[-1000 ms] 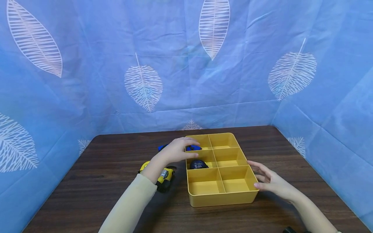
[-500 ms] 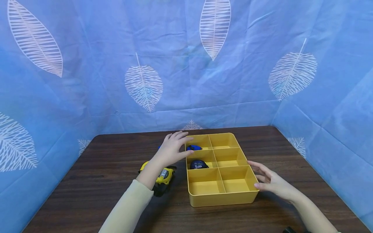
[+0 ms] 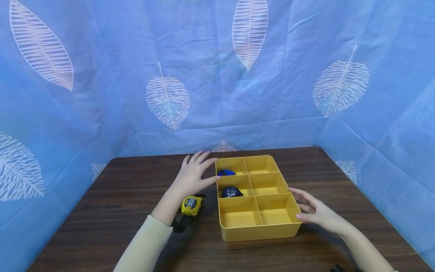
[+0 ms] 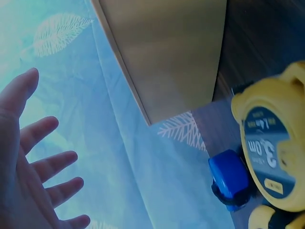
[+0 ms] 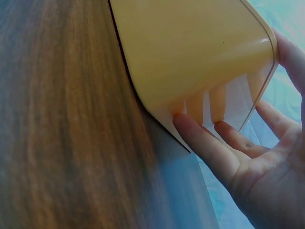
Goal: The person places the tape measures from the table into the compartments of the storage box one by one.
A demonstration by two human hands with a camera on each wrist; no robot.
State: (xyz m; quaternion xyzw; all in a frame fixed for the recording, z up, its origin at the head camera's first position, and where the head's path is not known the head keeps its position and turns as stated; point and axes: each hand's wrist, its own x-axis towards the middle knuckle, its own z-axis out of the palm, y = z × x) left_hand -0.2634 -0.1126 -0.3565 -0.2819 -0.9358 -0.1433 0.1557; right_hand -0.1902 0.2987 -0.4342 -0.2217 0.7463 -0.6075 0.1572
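Left grip spread wide; right grip relaxed against yellow six-compartment box, rounded corners.

I've got a dark wood-grain worktop carrying the yellow six-compartment box, and off its left side a yellow tape measure, a blue tape measure just beside it, plus another yellow case, mostly cropped.

Both near compartments of the yellow rectangular plastic box admit a hand; a dark rounded tape measure and a blue rounded one obstruct middle-left and far-left. The right hand bars the right wall; the left hand crowds the far-left rim, perhaps touching.
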